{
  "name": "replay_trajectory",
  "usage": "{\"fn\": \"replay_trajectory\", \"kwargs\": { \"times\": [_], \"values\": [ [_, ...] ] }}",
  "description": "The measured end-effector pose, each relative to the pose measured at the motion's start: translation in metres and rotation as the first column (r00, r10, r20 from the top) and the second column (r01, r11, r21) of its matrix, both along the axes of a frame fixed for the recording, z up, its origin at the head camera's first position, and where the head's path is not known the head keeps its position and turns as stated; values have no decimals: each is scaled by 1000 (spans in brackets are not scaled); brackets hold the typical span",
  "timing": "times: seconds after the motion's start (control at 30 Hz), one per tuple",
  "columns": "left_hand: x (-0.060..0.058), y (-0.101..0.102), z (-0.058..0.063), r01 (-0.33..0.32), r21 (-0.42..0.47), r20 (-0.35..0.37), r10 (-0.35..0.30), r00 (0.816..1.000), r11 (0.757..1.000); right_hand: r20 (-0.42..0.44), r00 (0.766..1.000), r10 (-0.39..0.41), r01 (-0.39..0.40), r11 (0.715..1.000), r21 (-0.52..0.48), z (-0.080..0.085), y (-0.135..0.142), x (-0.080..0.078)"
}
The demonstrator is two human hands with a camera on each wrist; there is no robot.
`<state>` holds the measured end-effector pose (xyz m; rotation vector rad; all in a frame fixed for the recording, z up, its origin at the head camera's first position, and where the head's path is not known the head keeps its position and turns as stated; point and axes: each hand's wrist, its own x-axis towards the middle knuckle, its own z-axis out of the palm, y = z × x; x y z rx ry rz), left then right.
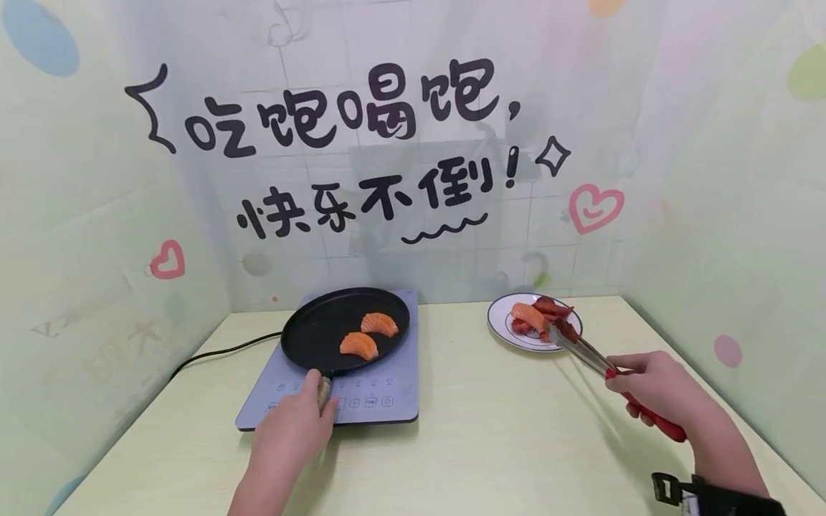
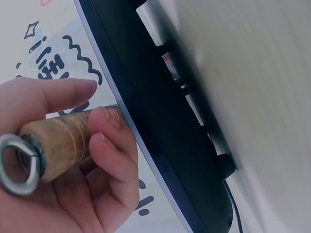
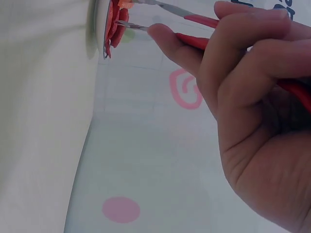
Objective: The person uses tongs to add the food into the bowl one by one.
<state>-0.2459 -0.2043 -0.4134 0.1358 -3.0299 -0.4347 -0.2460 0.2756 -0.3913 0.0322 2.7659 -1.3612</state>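
My left hand (image 1: 290,426) grips the wooden handle (image 2: 63,138) of a black frying pan (image 1: 316,330), with fingers and thumb around it. Two orange salmon slices (image 1: 358,346) lie on the pan's right side. On the right, my right hand (image 1: 665,387) holds metal tongs (image 1: 589,354) with red grips. Their tips reach the pieces on a white plate (image 1: 500,324) with a dark rim. That plate bears another salmon slice (image 1: 528,315) and several dark red pieces (image 1: 553,308). Whether the tips pinch a piece cannot be told.
Beneath the pan is a flat induction cooktop (image 1: 403,390) with touch keys along its front. Its black cord (image 1: 226,351) runs off to the left. A printed backdrop (image 1: 439,265) with large characters stands behind the pale table (image 1: 477,416) and along both sides.
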Motion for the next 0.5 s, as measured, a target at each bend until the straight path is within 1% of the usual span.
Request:
{"fn": "replay_trajectory", "kwargs": {
  "times": [0.1, 0.2, 0.3, 0.5],
  "values": [
    [1, 0, 0, -2, 0, 0, 2, 1000, 1000, 2, 1000, 23, -23, 1000, -14, 2, 0, 2],
    [1, 0, 1, -3, 0, -1, 3, 1000, 1000, -4, 1000, 28, -28, 999, -23, 4, 0, 4],
    [1, 0, 1, -1, -3, -3, 1, 1000, 1000, -18, 1000, 16, -17, 999, -47, 4, -1, 3],
    [1, 0, 1, 4, -5, -11, -4, 1000, 1000, -71, 997, -41, 28, 986, -165, -1, -6, -7]
  ]
}}
